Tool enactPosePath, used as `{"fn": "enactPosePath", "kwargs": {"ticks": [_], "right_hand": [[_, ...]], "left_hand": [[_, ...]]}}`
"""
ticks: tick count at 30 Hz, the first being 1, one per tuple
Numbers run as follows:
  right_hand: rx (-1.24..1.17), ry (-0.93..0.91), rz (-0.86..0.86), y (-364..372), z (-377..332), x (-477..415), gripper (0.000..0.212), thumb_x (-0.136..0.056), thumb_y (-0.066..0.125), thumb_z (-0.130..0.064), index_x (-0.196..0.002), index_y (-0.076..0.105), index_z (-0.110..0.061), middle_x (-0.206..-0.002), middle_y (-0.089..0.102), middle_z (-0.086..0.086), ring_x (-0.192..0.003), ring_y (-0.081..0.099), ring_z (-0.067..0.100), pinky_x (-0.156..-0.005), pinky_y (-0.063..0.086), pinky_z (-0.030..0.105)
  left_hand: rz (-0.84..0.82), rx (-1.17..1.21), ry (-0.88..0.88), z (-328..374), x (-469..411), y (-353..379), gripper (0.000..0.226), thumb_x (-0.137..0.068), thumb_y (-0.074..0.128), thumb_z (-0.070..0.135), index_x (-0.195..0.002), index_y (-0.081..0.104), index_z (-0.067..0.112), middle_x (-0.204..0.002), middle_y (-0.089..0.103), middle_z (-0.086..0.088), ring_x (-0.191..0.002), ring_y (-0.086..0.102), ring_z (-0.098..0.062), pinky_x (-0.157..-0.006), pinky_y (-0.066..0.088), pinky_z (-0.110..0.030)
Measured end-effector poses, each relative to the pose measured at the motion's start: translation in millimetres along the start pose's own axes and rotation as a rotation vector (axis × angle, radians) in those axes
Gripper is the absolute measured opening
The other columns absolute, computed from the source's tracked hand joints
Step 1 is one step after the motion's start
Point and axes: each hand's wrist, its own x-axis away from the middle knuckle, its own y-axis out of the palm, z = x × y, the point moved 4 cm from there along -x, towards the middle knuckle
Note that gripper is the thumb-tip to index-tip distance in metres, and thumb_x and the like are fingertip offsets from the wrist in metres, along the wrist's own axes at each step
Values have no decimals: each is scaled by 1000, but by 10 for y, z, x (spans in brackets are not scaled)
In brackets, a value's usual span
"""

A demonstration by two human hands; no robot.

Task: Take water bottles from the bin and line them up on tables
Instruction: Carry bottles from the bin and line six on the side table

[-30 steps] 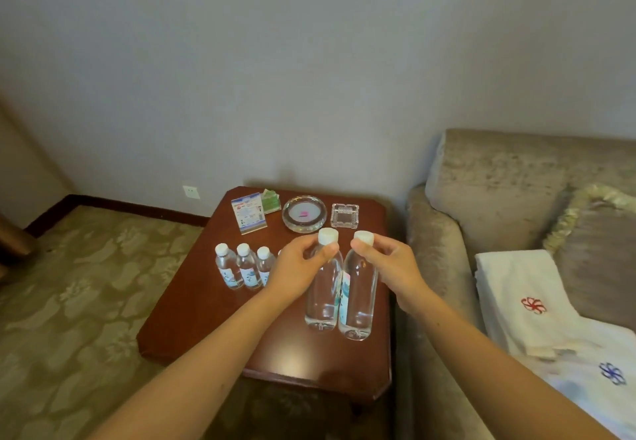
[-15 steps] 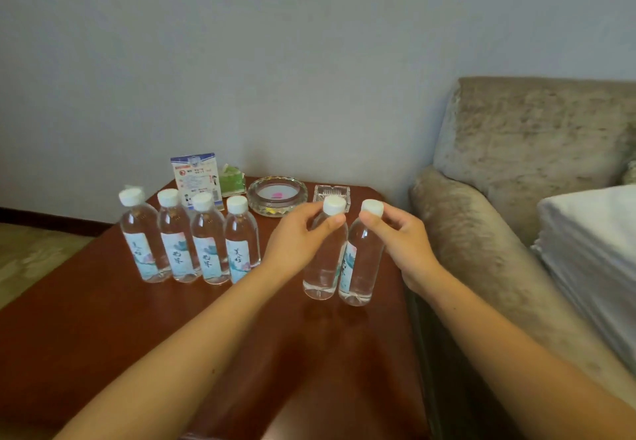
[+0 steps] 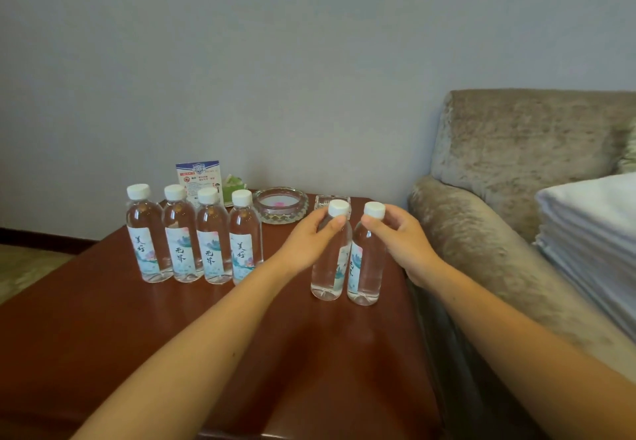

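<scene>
Several clear water bottles with white caps and printed labels stand in a row (image 3: 194, 236) on the dark red wooden table (image 3: 172, 336), at its far left. Two more bottles stand side by side near the table's right edge. My left hand (image 3: 306, 243) grips the neck of the left bottle (image 3: 332, 260) just under its cap. My right hand (image 3: 399, 240) pinches the neck of the right bottle (image 3: 366, 260). Both bottles are upright with their bases on the table. The bin is out of view.
Behind the bottles stand a printed card (image 3: 199, 178), a green tissue pack (image 3: 234, 186), a round glass ashtray (image 3: 280, 203) and a small square glass dish (image 3: 323, 200). A beige sofa (image 3: 499, 198) with stacked white towels (image 3: 592, 233) borders the table's right side.
The camera has dropped lower and closer to the table. Both bottles have come down from above the table and now stand on it, further toward the back, still held by both hands.
</scene>
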Motion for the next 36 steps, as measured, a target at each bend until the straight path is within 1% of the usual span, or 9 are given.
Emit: {"fn": "enactPosePath", "kwargs": {"ticks": [7, 12, 15, 17, 21, 25, 27, 29, 36], "right_hand": [[26, 4, 13, 29, -53, 60, 22, -92, 66, -12, -101, 62, -32, -98, 68, -15, -91, 65, 4, -73, 50, 15], [-13, 39, 13, 44, -163, 56, 44, -89, 71, -13, -129, 55, -19, -109, 64, -9, -88, 62, 2, -63, 48, 6], [213, -65, 48, 64, -317, -38, 66, -87, 73, -32, -146, 44, -28, -138, 51, -6, -123, 53, 9, -93, 48, 18], [517, -219, 21, 116, -481, -101, 55, -89, 69, -40, -140, 52, -33, -145, 51, -7, -146, 31, 15, -124, 11, 40], [963, -362, -181, 385, -758, -184, 37, -95, 57, -42, -130, 61, -32, -125, 67, -7, -127, 54, 12, -119, -18, 40], [1181, -331, -337, 577, -773, -296, 27, -93, 55, -35, -113, 68, -23, -110, 72, -1, -111, 62, 19, -121, -9, 42], [1168, -289, -386, 644, -761, -330, 18, -90, 60, -37, -101, 66, -24, -103, 70, -3, -107, 62, 22, -118, 24, 44], [1123, -263, -403, 714, -762, -349, 11, -89, 64, -37, -97, 63, -29, -98, 65, -5, -101, 62, 24, -90, 49, 40], [964, -236, -422, 981, -761, -386, 29, -92, 64, -23, -118, 60, -11, -115, 65, 10, -105, 61, 28, -90, 49, 39]], "left_hand": [[-14, -81, -120, -66, -10, 26, 70, -83, 76, 30, -138, 34, 16, -127, 52, 6, -116, 51, -10, -92, 40, -24], [78, -118, -121, -57, 26, -8, 78, -77, 80, 40, -141, 40, 21, -138, 41, 1, -124, 43, -12, -109, 37, -35], [91, -148, -117, -76, 10, -34, 94, -59, 79, 63, -140, 46, 26, -138, 47, 0, -125, 49, -16, -111, 39, -43], [93, -153, -104, -79, 2, -56, 95, -54, 78, 67, -136, 50, 26, -134, 54, -1, -123, 53, -18, -108, 42, -43], [120, -145, -119, -28, 75, -126, 61, -76, 82, 29, -127, 52, 14, -117, 56, 6, -109, 53, -13, -92, 41, -25], [108, -143, -92, -30, 123, -214, 59, -74, 84, 28, -123, 53, 15, -117, 59, 6, -110, 55, -12, -87, 41, -24], [102, -128, -95, -65, 140, -277, 57, -74, 84, 28, -123, 55, 17, -119, 61, 5, -111, 57, -14, -89, 43, -25], [111, -112, -74, -81, 179, -344, 50, -74, 84, 27, -118, 59, 22, -117, 65, 5, -109, 60, -17, -93, 47, -30], [185, -62, -29, -96, 311, -587, 49, -78, 80, 18, -120, 59, 33, -115, 68, 7, -108, 64, -12, -95, 51, -32]]}}
